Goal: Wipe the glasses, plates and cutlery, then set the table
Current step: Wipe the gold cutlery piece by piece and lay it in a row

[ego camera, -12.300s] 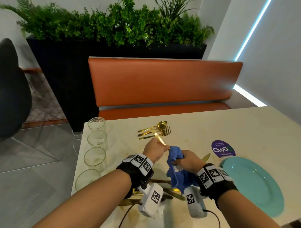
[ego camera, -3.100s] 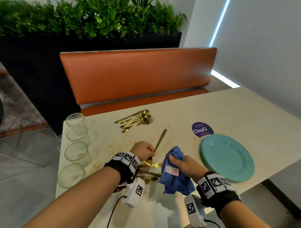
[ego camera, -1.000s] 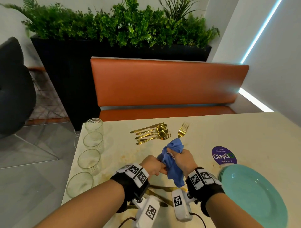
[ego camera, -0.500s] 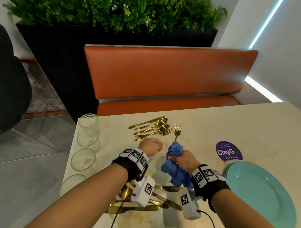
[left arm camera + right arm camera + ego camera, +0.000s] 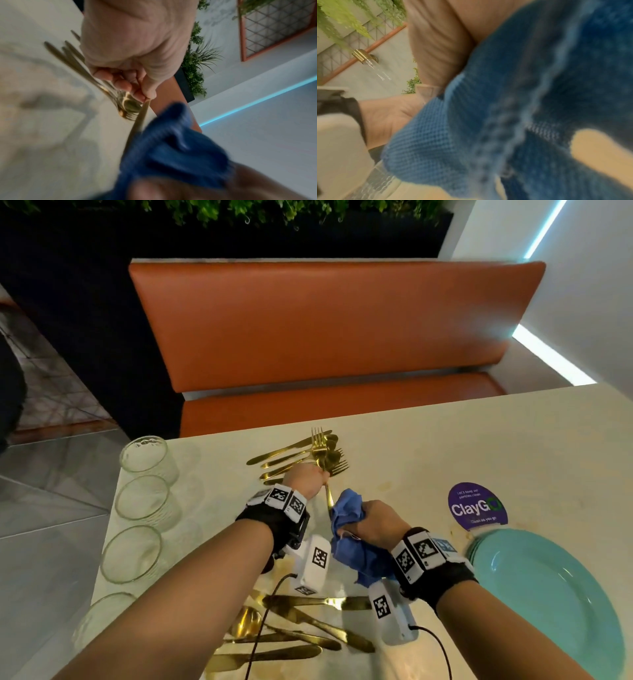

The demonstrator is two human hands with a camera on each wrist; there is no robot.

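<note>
Your left hand (image 5: 310, 479) is curled around the middle of a gold fork (image 5: 322, 460), its tines pointing away from you, over the far pile of gold cutlery (image 5: 291, 455) on the pale table (image 5: 428, 446). In the left wrist view the fingers (image 5: 123, 85) pinch the handle (that picture is blurred). Your right hand (image 5: 375, 523) is closed in a fist around a bunched blue cloth (image 5: 349, 530), which wraps the near end of the fork's handle and hangs below your wrist. A second pile of gold knives and spoons (image 5: 291, 628) lies near you, partly under your forearms. Four clear glasses (image 5: 142, 501) stand in a row along the table's left edge. A stack of teal plates (image 5: 548, 594) sits at your right, just beside a purple round sticker (image 5: 476, 503). An orange bench (image 5: 325, 320) runs behind the table.
</note>
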